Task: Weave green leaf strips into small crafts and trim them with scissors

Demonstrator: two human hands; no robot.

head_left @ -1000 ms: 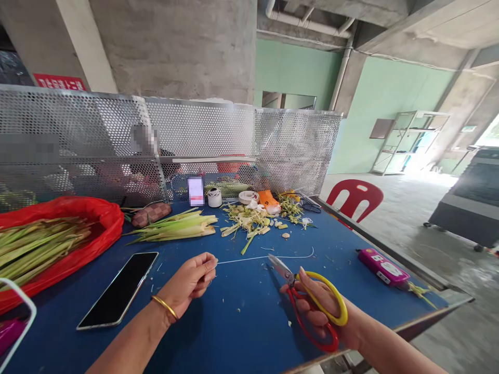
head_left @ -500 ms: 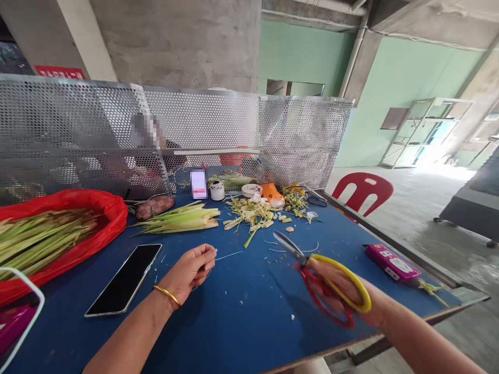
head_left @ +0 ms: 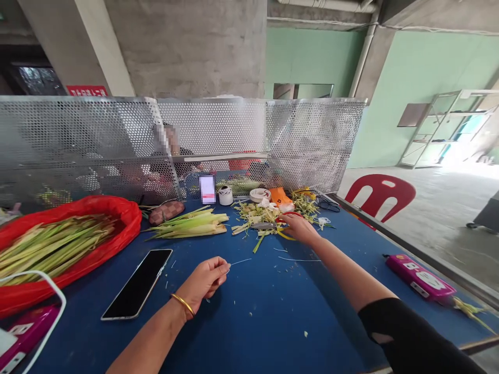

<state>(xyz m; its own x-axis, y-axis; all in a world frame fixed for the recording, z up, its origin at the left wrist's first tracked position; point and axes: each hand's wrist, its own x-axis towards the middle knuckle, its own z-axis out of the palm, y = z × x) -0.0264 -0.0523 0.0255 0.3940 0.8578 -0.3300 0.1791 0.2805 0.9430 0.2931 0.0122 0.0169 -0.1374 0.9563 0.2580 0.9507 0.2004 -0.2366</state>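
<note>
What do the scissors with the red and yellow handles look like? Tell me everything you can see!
The scissors have shiny grey blades that look like metal, plus one red and one yellow handle loop. They look roughly flat, blades pointing left, at the pile of pale green plant scraps. The red loop is on the far side, the yellow one nearer. The right hand is at the handles, hiding part of them. I can't tell whether the blades are fully closed.

Right hand [head_left: 299, 229] reached forward; scissors [head_left: 264, 226] now at the scraps [head_left: 253, 212].
</note>
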